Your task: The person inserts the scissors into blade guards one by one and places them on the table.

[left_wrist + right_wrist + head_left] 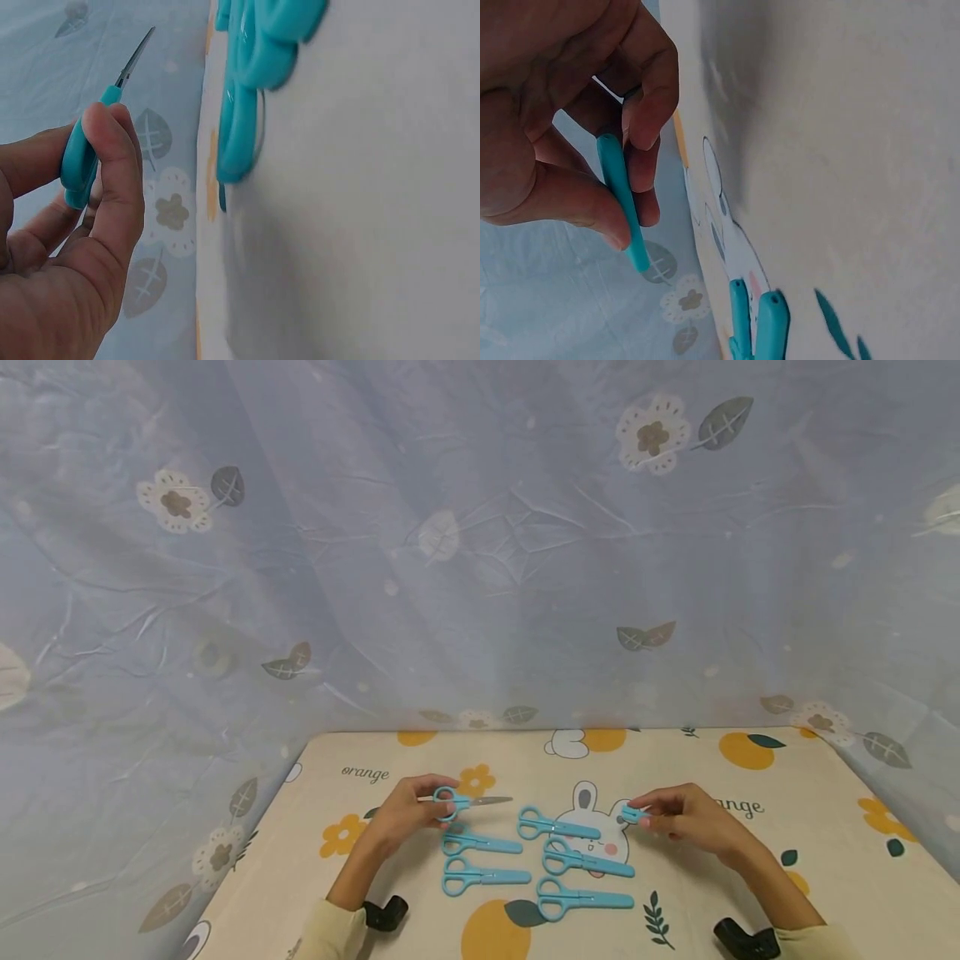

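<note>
My left hand (407, 814) pinches a pair of scissors (448, 803) by its light-blue handles, the bare metal blades pointing right. In the left wrist view the scissors (81, 154) are held off the table between thumb and fingers. Over to the right, my right hand (693, 818) pinches a light-blue blade cover (633, 814) between thumb and fingers. The right wrist view shows this cover (622, 199) side-on, apart from any scissors. Between and below the hands lie several scissors with covers on their blades, such as the nearest pair (585, 900).
The covered scissors lie in two columns, one pair at the left column's front (486, 877). A patterned cloth with oranges and a rabbit covers the table (405, 910). Behind it hangs a pale blue flowered curtain (480, 610). Black wrist devices (386, 913) show at both wrists.
</note>
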`<move>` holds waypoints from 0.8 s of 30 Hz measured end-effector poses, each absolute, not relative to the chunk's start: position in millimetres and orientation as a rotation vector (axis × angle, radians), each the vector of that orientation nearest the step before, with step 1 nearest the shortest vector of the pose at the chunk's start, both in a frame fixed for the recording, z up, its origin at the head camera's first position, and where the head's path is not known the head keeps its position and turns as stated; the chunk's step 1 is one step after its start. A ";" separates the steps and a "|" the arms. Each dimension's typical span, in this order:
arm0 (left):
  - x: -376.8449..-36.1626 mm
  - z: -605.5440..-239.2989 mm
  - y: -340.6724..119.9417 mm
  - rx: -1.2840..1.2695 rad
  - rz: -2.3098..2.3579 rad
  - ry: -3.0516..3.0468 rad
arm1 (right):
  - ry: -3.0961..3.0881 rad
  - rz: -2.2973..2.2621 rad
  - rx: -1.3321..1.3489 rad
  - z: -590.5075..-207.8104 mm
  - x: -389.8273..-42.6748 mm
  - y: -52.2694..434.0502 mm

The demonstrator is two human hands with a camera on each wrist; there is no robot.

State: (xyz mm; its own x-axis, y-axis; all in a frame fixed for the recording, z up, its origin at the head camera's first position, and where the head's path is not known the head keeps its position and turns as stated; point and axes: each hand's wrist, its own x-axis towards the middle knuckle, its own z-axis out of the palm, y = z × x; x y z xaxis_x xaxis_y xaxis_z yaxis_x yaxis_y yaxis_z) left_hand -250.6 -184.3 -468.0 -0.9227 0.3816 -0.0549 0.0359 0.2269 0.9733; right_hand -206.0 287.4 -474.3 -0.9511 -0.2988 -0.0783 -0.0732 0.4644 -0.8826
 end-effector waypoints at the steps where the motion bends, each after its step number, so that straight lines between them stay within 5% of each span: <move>1: -249.6 -467.3 -183.1 0.394 1.748 2.224 | 2.482 -1.490 -0.332 -474.1 -205.9 286.9; 24: -246.6 -463.9 -160.1 0.436 1.737 2.192 | 2.406 -1.519 -0.371 -477.4 -212.1 266.8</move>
State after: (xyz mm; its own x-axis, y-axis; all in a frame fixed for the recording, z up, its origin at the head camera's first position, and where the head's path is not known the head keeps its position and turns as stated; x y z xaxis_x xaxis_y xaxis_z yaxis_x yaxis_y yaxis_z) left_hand -246.6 -160.1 -463.9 -0.9058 0.4204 -0.0526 0.0450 0.2189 0.9747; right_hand -212.1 266.8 -477.4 -0.9303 -0.3554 -0.0912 -0.0706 0.4172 -0.9061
